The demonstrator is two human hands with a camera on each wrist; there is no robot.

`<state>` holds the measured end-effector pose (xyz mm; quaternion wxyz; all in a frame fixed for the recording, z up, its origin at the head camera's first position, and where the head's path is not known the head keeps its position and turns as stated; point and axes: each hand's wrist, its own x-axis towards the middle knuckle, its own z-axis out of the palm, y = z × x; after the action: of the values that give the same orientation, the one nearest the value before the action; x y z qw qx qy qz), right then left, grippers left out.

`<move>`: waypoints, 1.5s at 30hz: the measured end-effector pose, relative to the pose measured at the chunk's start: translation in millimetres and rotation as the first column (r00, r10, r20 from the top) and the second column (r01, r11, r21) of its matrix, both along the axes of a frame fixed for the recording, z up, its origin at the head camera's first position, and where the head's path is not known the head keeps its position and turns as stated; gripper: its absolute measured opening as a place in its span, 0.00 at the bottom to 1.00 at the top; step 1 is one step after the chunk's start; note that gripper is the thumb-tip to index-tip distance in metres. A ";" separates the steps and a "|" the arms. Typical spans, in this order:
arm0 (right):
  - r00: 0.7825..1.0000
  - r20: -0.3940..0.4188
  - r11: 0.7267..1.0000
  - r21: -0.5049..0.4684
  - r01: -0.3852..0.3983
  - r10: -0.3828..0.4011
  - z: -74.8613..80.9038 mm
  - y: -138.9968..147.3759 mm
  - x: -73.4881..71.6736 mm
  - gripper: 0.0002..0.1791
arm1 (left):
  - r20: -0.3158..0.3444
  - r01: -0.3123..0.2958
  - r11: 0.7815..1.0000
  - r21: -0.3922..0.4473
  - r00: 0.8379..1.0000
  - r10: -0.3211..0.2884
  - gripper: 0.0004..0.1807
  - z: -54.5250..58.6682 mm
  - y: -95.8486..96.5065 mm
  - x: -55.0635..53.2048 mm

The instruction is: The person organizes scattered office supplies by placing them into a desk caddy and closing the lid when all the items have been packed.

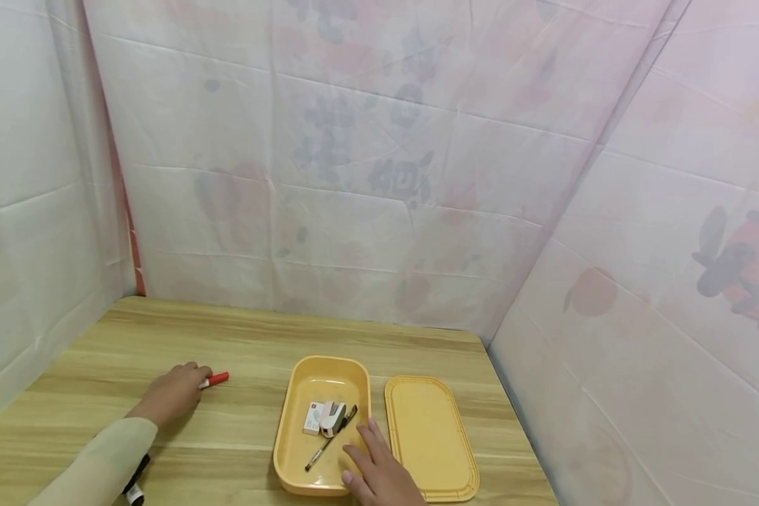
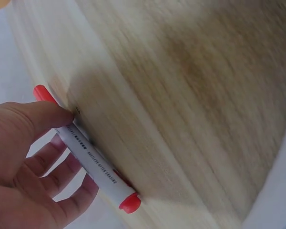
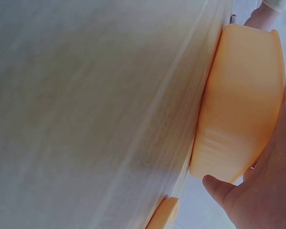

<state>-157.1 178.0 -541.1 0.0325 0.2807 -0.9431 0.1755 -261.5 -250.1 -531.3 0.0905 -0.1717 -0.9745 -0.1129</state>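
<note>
A white whiteboard marker with red ends is pinched between the thumb and fingers of my left hand, low over the wooden table, left of a yellow plastic box. My right hand is at the box's near right rim, fingers spread and reaching over it; in the right wrist view the thumb lies by the outer wall. Inside the box are a small white carton, a white and grey stapler-like item and a black-capped clear pen.
The box's yellow lid lies flat on the table to the right of the box. A black and white object, partly hidden by the left sleeve, lies near the front left. Printed curtains stand round the table.
</note>
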 end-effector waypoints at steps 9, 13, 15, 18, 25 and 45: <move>1.000 0.020 1.000 -0.004 0.004 -0.004 1.5 0.6 1.1 0.23 | -0.002 0.010 1.000 0.024 1.000 -0.010 0.12 0.6 1.8 3.6; 1.000 0.024 1.000 -0.004 0.004 -0.004 0.5 0.0 0.6 0.24 | -0.032 0.004 1.000 0.019 0.999 -0.003 0.13 0.0 1.9 3.3; 1.000 0.028 1.000 -0.011 0.001 -0.001 0.5 0.0 0.6 0.24 | -0.046 -0.003 1.000 0.022 0.999 0.004 0.13 0.6 2.3 3.4; 1.000 0.029 1.000 -0.014 0.007 -0.006 1.6 0.0 1.0 0.24 | -0.053 -0.012 0.999 0.029 0.998 0.014 0.15 1.9 3.6 3.1; 0.999 0.038 0.999 -0.022 0.023 -0.023 4.5 -1.6 2.2 0.25 | 0.007 -0.018 1.000 0.018 1.000 0.018 0.18 3.1 7.2 2.6; 0.998 0.062 1.000 -0.016 0.011 -0.010 4.0 -1.0 1.4 0.26 | 0.097 0.030 0.997 0.073 0.995 -0.037 0.15 19.5 39.8 -3.5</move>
<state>-155.7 177.0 -537.1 0.0063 0.2699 -0.9436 0.1919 -265.0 -210.3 -511.8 0.0464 -0.1789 -0.9701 -0.1575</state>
